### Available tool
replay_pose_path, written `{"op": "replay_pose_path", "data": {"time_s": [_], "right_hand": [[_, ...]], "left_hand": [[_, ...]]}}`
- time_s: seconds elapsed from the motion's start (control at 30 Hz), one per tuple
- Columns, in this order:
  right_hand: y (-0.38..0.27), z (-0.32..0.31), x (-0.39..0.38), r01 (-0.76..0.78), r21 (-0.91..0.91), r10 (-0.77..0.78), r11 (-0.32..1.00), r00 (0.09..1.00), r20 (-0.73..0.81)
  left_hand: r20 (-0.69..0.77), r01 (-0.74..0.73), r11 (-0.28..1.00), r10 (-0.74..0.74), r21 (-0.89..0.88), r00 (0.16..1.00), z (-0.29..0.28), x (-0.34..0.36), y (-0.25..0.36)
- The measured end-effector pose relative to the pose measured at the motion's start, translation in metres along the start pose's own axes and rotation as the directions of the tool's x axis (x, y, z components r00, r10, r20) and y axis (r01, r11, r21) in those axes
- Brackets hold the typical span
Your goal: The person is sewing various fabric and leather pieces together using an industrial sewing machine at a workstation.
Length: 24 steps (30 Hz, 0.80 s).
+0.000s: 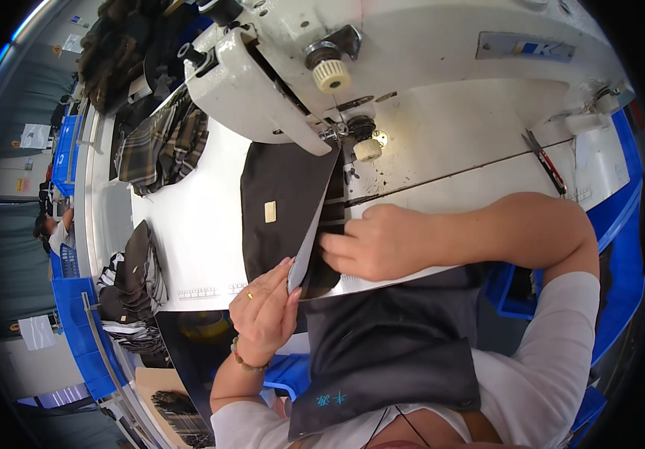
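Head view: dark fabric (281, 183) lies on the counter (206, 258), far end at the sewing machine (251, 93). Left hand (264, 305) pinches its lifted edge; right hand (375, 243), fingertips hidden behind it, grip cannot be told. Step, presumably: aligning layers; next move calls for matched edges.

Dark cloth panel (281, 187): matt, smooth, close-textured; pale grey face along the turned edge, also matt. Small cream label (270, 212) on it, flat-looking, material unclear. Sewing machine (427, 37): white painted metal, glossy, catching light. Knob (331, 76): cream, plastic-looking, ribbed. Counter (203, 251): white, smooth, slight sheen. Snips (545, 161): metal with red, plastic-looking handles. Plaid pieces (161, 146): soft matt cloth. Apron (393, 352): dark cloth, faint sheen. Ring (249, 295): shiny yellow metal. Bracelet (246, 361): rounded beads. Bins (87, 329): blue smooth plastic. Wall sheets (36, 332): white paper.
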State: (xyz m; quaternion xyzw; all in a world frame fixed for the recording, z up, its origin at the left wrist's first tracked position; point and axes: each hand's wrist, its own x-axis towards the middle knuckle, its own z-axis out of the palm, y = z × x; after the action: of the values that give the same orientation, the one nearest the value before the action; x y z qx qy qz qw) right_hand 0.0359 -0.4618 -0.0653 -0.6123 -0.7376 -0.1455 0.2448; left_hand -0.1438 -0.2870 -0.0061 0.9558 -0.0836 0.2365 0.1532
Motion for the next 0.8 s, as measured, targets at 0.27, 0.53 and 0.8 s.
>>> {"op": "replay_pose_path", "data": {"time_s": [0.27, 0.53, 0.8], "right_hand": [[0.005, 0.002, 0.001, 0.099, -0.118, -0.112, 0.988, 0.988, -0.109], [0.003, -0.001, 0.003, 0.188, -0.106, -0.204, 0.976, 0.965, -0.164], [0.001, -0.005, -0.001, 0.274, -0.158, -0.294, 0.949, 0.948, -0.123]], "left_hand": [[0.051, 0.016, 1.000, -0.015, -0.005, 0.999, 0.000, 0.007, 0.014], [0.139, 0.107, 0.994, -0.111, 0.036, 0.984, 0.006, 0.019, 0.021], [-0.049, 0.390, 0.840, -0.403, 0.376, 0.914, -0.028, 0.040, -0.019]]}}
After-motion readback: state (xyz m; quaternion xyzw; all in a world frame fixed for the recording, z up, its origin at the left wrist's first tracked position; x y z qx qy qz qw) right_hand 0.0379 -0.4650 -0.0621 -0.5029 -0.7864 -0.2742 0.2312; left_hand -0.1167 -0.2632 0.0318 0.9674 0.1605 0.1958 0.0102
